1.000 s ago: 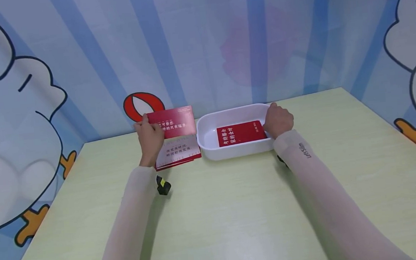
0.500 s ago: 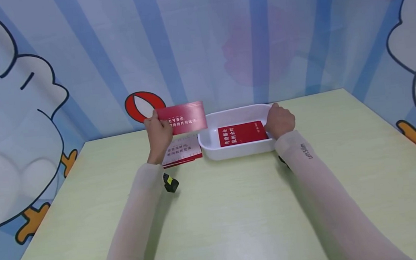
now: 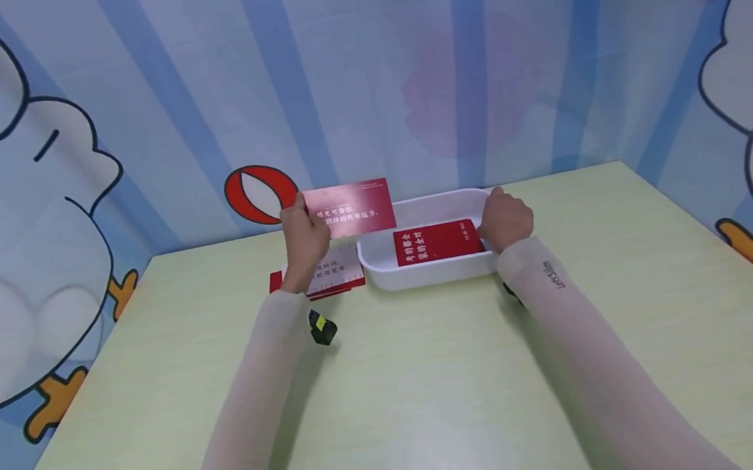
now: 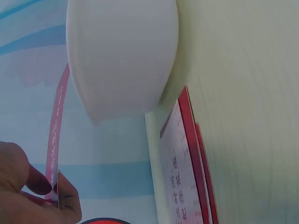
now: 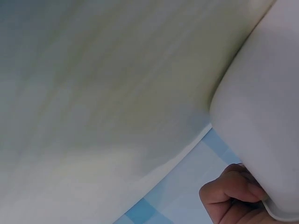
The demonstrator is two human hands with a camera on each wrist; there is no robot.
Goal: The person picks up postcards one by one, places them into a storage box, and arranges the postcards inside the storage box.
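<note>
Card (image 3: 350, 208) in red with white lettering is hanging in the air, pinched at its left end by the left hand (image 3: 305, 240); thumb and fingers are closing on the card's edge, as the left wrist view is showing (image 4: 52, 149). It is hovering above the gap between a pile of cards (image 3: 327, 275) and a white tray (image 3: 378, 264), its right end reaching over the tray's left rim. The pile is lying flat on the pale green surface (image 3: 426, 377), just beside the tray's left wall, with the top card showing a light face with red lettering.

Inside the tray another red card (image 3: 438, 241) is lying flat on the bottom. The right hand (image 3: 505, 219) is gripping the tray's right end, its fingers curling over the rim (image 5: 233, 191), while the tray is sitting on the surface near the back edge.

Behind everything a blue striped wall (image 3: 366, 83) with cartoon birds and a red and white ball (image 3: 257, 192) is standing.
</note>
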